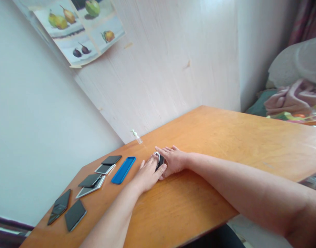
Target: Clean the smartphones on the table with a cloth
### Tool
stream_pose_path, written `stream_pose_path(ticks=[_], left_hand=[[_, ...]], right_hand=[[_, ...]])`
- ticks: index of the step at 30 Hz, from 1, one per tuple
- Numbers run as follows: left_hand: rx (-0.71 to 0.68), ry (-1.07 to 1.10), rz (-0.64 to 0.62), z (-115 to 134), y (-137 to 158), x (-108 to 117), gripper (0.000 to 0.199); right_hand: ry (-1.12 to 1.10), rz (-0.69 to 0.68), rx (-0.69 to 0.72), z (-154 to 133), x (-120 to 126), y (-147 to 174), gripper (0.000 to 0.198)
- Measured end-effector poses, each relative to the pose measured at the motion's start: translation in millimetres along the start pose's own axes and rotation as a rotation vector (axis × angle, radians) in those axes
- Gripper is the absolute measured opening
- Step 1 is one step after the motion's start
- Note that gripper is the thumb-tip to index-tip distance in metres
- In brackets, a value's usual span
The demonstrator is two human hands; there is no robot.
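Near the middle of the table, my left hand (147, 175) and my right hand (175, 161) meet over a dark, phone-like object (161, 162). A bit of white shows at its far end, but I cannot make out what that is. My left fingers lie across the left side of the object, with the thumb reaching over toward the right hand. My right hand closes around its right side. Most of the object is hidden under both hands. Left of my left hand lies a blue phone case (124, 170), hollow side up.
A small clear pump bottle (139, 139) stands by the wall. Several phones lie to the left, among them a black phone (60, 206), a dark phone (75, 215) and a white-edged phone (91, 189) partly covered by another. The table's (225, 141) near edge is close to me.
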State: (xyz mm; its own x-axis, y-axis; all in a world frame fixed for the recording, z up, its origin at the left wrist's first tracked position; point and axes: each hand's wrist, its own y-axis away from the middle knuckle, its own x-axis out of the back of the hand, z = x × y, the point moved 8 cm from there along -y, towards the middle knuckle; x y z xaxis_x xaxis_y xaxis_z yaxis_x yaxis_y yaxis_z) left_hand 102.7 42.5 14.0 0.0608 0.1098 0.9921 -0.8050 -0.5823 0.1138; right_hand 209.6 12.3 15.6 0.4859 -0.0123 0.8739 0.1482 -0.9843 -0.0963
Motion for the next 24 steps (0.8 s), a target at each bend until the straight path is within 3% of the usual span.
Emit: stream_pose_path(ticks=[6, 10, 14, 21, 24], left_hand=[[-0.055, -0.035, -0.034, 9, 68, -3, 0.074], [-0.045, -0.045, -0.061, 11, 87, -5, 0.073], [-0.024, -0.032, -0.067, 9, 68, -2, 0.075], [0.046, 0.033, -0.022, -10, -10, 2, 0.082], [0.059, 0.040, 0.014, -16, -27, 2, 0.085]], right_hand=[[-0.011, -0.007, 0.012, 1, 0, 1, 0.137], [-0.030, -0.008, 0.015, 3, 0, 0, 0.138], [-0.012, -0.005, 0.018, 0, 0, 0, 0.137], [0.007, 0.001, 0.009, -2, 1, 0, 0.136], [0.004, -0.003, 0.018, -2, 1, 0, 0.136]])
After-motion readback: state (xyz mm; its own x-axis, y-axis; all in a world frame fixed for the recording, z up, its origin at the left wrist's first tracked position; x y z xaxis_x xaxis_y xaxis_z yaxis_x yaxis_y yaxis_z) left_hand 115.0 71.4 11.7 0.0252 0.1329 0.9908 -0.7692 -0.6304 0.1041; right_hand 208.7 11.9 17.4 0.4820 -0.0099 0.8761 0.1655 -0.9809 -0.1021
